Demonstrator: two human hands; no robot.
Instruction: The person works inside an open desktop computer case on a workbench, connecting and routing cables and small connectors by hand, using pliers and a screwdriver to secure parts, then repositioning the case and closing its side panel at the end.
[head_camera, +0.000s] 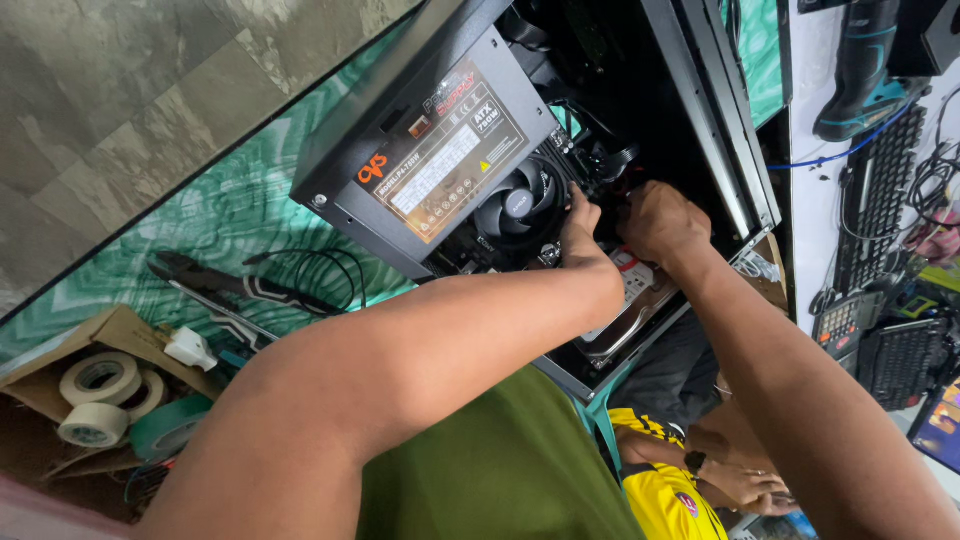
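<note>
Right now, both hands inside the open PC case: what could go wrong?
1. The left hand rests against the cooler fan; a slip could push fingers into its blades.
2. The right hand works among dark cables; a tug might unseat one.
3. The power supply sits tilted at the case opening, apparently loose; it could shift onto the hands.

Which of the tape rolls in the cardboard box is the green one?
The green tape roll at the box's right edge, partly hidden by the arm; the other rolls beside it are cream.
</note>
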